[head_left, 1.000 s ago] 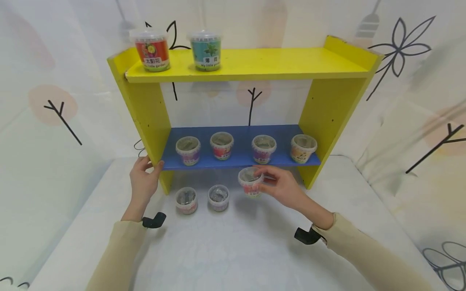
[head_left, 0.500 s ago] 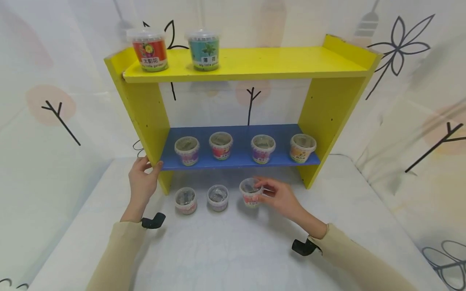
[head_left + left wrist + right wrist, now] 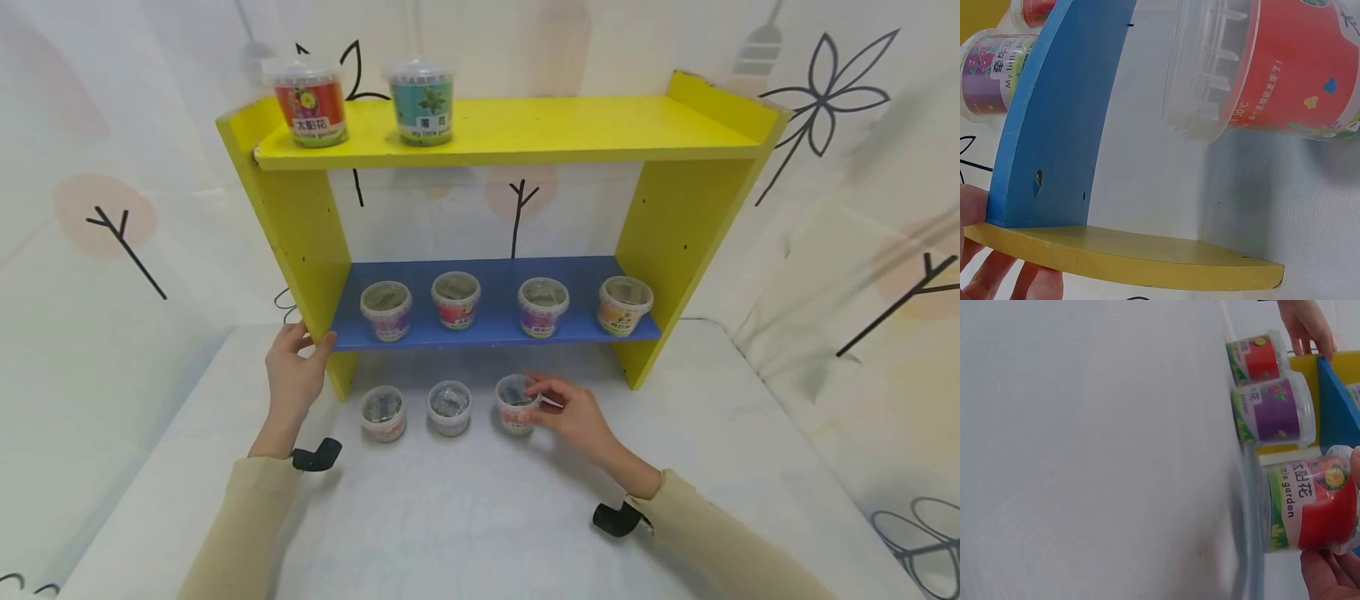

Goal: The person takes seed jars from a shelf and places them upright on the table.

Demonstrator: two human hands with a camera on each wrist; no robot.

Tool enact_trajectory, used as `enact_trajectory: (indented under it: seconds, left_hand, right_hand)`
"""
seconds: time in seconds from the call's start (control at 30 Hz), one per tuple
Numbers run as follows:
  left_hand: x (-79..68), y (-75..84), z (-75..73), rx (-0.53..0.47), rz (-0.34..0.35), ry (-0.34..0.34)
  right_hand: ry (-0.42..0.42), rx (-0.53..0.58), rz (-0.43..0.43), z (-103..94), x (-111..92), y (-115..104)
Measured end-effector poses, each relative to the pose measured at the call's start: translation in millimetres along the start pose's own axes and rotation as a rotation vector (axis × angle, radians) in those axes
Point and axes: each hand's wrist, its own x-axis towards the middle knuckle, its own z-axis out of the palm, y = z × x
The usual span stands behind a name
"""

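Observation:
My right hand (image 3: 573, 421) holds a clear plastic cup (image 3: 512, 419) with a red label by its side, thumb and fingers on opposite sides. The cup stands upright at the table surface, in line with a red-labelled cup (image 3: 385, 428) and a purple-labelled cup (image 3: 1277, 411) to its left. With my left hand (image 3: 295, 375) I grip the left side of the shelf unit (image 3: 303, 242). In the left wrist view, the thumb lies on the edge of the blue shelf (image 3: 1060, 125) and the fingers reach behind the yellow side panel (image 3: 1147, 256).
Several labelled cups, such as an orange one (image 3: 622, 318), stand spaced along the blue shelf. On the yellow top shelf (image 3: 562, 125) are a red cup (image 3: 315, 112) and a teal cup (image 3: 423, 108). White patterned cloth (image 3: 135, 350) hangs behind and beside the table.
My right hand has lowered the red-labelled cup from just below the blue shelf's front edge down to the table, beside the other two cups. My left hand has kept its grip.

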Motion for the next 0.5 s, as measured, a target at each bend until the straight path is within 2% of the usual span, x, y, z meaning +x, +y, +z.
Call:
enact_trajectory:
  seconds: [0.27, 0.5]
  left_hand:
    - [-0.3, -1.6, 1.0, -0.001, 0.015, 0.004]
    - [-1.5, -0.6, 0.7, 0.001, 0.014, 0.01]
  right_hand:
    - [0.068, 0.008, 0.002, 8.9, -1.2, 6.3]
    - [0.083, 0.019, 0.065, 12.1, -2.7, 7.2]
